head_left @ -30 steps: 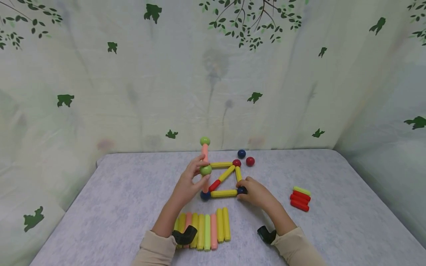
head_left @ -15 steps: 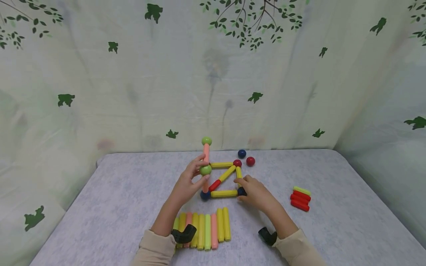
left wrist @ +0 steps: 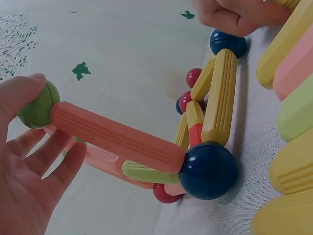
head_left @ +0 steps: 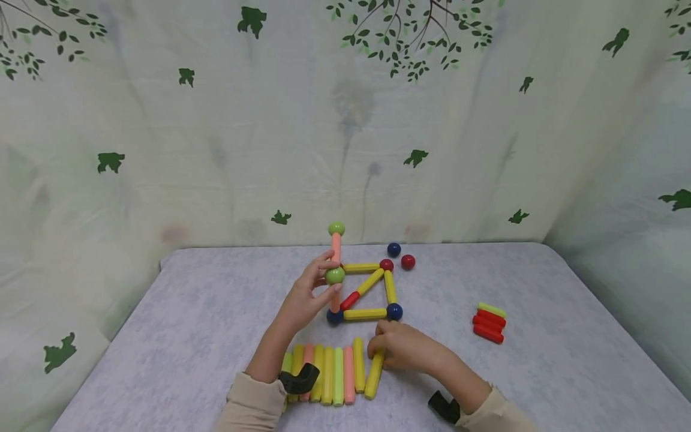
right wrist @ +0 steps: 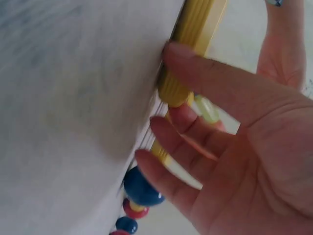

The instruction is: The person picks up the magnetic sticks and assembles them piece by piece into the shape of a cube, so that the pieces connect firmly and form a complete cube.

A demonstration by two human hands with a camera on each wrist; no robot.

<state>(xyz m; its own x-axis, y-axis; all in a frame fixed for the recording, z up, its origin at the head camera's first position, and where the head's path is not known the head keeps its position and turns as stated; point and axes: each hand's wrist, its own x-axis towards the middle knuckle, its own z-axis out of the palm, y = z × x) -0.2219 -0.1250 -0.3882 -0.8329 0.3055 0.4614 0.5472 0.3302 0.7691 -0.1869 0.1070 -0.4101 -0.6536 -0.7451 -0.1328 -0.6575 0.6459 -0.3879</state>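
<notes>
My left hand (head_left: 310, 297) pinches a green ball (head_left: 335, 276) at the top of a slanting pink stick (left wrist: 117, 136). That stick's lower end meets a blue ball (left wrist: 208, 171) on the table. Another pink stick (head_left: 336, 246) with a green ball (head_left: 336, 228) at its end reaches away behind the fingers. Yellow sticks (head_left: 365, 314) and balls form a frame with a red-and-yellow diagonal. My right hand (head_left: 407, 348) pinches the far end of a yellow stick (head_left: 372, 381) between thumb and fingers, beside the row. This stick lies tilted, apart from its neighbour.
A row of yellow, pink and green sticks (head_left: 338, 378) lies near the front, partly behind the left wrist. Loose blue (head_left: 394, 249) and red (head_left: 408, 262) balls sit at the back. Several short red sticks (head_left: 488, 327) and a green one lie on the right.
My right hand has let go of the frame's front right blue ball and moved toward me to the row's end stick, which has turned askew. My left hand holds still.
</notes>
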